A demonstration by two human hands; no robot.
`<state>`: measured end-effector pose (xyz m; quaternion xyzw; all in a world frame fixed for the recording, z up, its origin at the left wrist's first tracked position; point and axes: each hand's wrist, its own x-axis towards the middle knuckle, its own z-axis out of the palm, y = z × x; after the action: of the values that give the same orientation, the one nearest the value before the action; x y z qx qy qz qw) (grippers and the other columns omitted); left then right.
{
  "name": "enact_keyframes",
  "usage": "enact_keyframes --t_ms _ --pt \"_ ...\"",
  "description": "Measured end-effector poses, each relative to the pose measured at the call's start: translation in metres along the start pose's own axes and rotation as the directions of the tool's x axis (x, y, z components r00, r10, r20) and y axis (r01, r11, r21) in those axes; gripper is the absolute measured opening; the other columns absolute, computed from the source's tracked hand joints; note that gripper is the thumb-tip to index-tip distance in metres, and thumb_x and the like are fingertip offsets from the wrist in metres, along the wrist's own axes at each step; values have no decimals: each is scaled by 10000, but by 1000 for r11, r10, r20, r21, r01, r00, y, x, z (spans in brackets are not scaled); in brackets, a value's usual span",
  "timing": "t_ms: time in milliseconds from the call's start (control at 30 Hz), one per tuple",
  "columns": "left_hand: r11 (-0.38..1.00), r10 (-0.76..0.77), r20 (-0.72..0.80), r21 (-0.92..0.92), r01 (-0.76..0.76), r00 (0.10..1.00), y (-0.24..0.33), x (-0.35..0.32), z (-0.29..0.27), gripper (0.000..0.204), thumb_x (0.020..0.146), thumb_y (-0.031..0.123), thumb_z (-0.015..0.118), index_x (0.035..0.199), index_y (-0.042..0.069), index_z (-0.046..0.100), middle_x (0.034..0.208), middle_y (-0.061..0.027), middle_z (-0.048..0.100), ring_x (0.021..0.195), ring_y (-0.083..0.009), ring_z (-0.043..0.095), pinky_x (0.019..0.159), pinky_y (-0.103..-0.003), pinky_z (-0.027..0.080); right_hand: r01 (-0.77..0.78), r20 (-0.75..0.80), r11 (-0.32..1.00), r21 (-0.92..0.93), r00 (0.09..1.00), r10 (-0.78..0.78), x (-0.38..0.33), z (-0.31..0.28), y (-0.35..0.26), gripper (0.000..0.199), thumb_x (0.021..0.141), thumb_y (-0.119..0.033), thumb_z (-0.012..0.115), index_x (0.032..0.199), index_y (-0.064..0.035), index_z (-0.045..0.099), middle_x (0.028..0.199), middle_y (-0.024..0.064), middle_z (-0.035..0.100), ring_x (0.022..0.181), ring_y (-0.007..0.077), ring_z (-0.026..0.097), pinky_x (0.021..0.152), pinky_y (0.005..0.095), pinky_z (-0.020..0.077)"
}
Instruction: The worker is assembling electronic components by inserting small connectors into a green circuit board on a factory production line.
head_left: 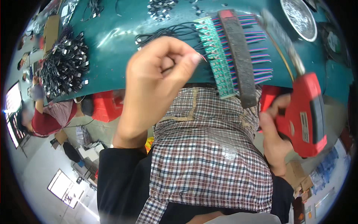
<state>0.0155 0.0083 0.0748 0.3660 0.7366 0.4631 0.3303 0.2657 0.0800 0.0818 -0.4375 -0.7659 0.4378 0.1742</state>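
Note:
My left hand (156, 82) is raised over the table edge, thumb and forefinger pinched on a thin red-tipped wire (203, 57) next to a row of small green circuit boards (218, 61). Coloured wires (257, 56) run from the boards under a dark clamp bar (240, 56). My right hand (274, 138) grips a red soldering gun (307, 115) whose metal barrel (283, 41) points up over the table. A checked apron (209, 149) covers my lap.
A green table mat (112, 41) holds a heap of black cable connectors (63, 65), loose black leads (164, 31) and a round metal dish (298, 16). A red stool (106, 106) stands below the table. Another person in a red sleeve (44, 119) sits at far left.

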Motion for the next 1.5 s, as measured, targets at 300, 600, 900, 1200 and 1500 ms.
enact_keyframes --t_ms 300,600,900,1200,1500 --pt "981 -133 249 -106 163 959 16 -2 22 134 890 79 697 875 -44 646 701 -5 607 596 -34 506 529 -215 414 58 -27 964 258 998 -53 45 46 -2 443 799 -88 769 1177 -16 550 1023 92 645 895 182 650 781 282 522" --pt "976 137 335 115 -185 932 10 -3 23 121 841 89 726 873 4 646 798 -83 637 692 -194 643 597 -302 508 -33 56 907 419 998 10 44 38 -3 317 870 73 652 1158 16 531 966 53 605 895 133 639 775 274 513" --pt "844 337 350 300 -446 874 1 -8 16 93 751 34 725 784 40 639 752 -85 633 653 -242 649 573 -348 512 318 34 936 150 944 -327 41 14 6 292 762 71 722 1020 -19 620 946 62 558 821 157 587 701 317 496" --pt "880 257 22 407 -244 966 -22 5 42 146 760 108 772 714 63 641 699 -37 633 595 -150 650 534 -285 495 -42 47 961 274 998 31 -16 -7 16 381 912 -113 625 1233 20 467 935 92 527 572 92 454 562 262 441" --pt "805 320 5 526 -274 948 -30 6 49 133 805 90 755 747 26 654 704 -44 645 591 -135 613 549 -273 475 -365 116 834 415 930 349 -45 -10 17 278 924 -118 612 1136 17 493 706 41 501 479 71 389 497 251 364"
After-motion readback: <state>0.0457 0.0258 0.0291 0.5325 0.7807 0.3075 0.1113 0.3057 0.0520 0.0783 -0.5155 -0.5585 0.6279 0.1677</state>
